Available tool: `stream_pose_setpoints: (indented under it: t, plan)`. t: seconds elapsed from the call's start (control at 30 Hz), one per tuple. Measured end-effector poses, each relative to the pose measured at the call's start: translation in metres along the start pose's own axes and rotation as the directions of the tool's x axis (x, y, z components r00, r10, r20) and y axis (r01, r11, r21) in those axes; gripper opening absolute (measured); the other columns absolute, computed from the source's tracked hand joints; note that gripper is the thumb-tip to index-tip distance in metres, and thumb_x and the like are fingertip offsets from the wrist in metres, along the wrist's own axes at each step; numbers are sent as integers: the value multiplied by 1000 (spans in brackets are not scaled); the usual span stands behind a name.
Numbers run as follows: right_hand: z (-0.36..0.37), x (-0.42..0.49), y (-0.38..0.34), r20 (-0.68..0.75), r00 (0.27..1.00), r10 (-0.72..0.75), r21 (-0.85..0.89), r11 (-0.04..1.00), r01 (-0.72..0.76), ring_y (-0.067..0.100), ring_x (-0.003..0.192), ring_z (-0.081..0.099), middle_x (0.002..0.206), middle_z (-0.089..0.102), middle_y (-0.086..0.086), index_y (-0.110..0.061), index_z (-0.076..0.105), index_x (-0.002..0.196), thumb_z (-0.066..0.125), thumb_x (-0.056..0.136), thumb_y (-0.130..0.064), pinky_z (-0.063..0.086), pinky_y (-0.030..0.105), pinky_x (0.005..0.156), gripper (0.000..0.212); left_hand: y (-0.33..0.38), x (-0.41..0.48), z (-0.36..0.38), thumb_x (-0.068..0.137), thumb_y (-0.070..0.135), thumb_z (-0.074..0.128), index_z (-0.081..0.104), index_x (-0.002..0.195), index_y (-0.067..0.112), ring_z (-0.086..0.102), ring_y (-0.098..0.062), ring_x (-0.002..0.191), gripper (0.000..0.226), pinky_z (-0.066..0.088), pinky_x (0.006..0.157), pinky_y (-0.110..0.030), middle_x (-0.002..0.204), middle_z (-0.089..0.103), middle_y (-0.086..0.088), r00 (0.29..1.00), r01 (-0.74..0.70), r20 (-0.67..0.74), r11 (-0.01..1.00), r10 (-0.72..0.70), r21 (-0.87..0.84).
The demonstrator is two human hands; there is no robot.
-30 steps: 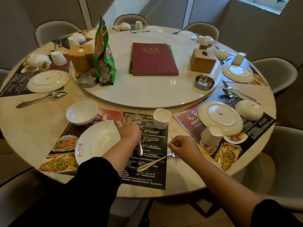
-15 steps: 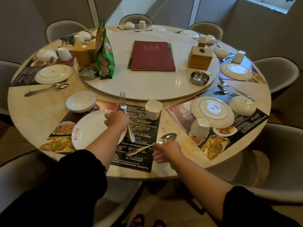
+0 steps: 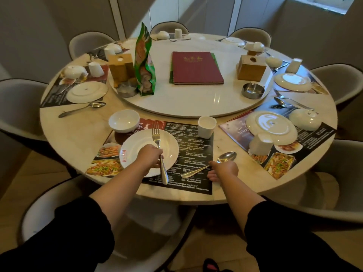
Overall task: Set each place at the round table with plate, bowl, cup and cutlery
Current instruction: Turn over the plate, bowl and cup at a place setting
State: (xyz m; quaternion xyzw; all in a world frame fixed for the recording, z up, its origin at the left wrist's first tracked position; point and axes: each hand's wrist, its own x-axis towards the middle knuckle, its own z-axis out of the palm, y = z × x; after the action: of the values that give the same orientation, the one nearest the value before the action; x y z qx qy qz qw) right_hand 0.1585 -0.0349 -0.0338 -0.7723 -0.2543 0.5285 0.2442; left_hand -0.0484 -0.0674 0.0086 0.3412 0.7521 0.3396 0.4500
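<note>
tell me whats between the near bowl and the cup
Head view: between bowl and cup sit the tines of the fork gripped by the left hand, over the placemat.

Bare tabletop [image 3: 78, 138] left of bowl [image 3: 124, 121]

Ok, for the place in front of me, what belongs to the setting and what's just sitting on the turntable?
Job in hand: fork gripped by the left hand, spoon held by the right hand, plate, bowl, cup.

Lying about: red menu, green snack bag, wooden box, steel ashtray.
</note>
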Motion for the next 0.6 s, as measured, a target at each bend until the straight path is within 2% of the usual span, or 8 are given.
stream_pose_setpoints:
  t: [0.1,0.17,0.27,0.33,0.4,0.5,0.6]
  plan:
    - [5,-1,1,-43,999,-2,22,1000,3,22,52,63,62,63,16,7,58,72,67,86,-17,56,27,53,29,-10,-3,-21,97,10,48,47,96,4,57,-21,67,6,49,53,-30,80,58,-10,997,29,75,997,-24,-75]
    - [6,-2,2,-28,1000,-13,41,999,14,22,54,64,66,64,16,9,60,82,63,89,-17,55,26,49,27,-15,-3,-34,97,10,48,48,93,5,56,-21,69,6,49,55,-31,80,58,-10,995,39,97,995,-30,-90]
    - [5,-9,4,39,998,-58,108,993,54,28,72,67,84,66,21,15,58,103,51,93,-12,56,30,63,29,-21,2,-53,95,10,51,50,89,6,57,-21,69,7,48,55,-30,81,58,-10,995,32,95,995,-23,-94]
    - [9,-15,4,48,986,-157,59,986,154,24,66,66,83,67,19,11,60,104,58,87,-7,57,30,60,25,-23,6,-64,94,10,53,51,91,5,58,-22,69,6,48,54,-29,83,58,-9,995,18,104,997,-10,-80]
    - [19,-26,0,77,972,-220,26,975,219,22,66,69,82,69,16,6,62,101,62,86,-8,60,32,66,20,-23,12,-73,93,10,56,54,94,4,58,-22,70,6,49,54,-28,85,59,-9,993,13,117,997,-5,-71]
    - [41,-49,-14,180,921,-344,-25,935,354,21,67,69,84,69,14,2,63,95,65,85,-10,60,30,65,15,-22,24,-79,90,7,59,57,97,2,59,-21,70,9,49,57,-26,84,60,-9,992,25,126,996,-14,-85]
    - [70,-65,-30,327,871,-365,25,925,378,20,69,68,88,69,14,1,63,98,65,85,-9,59,26,61,17,-20,38,-79,87,3,63,59,91,1,62,-19,68,6,53,51,-22,81,62,-11,990,43,135,996,-31,-83]
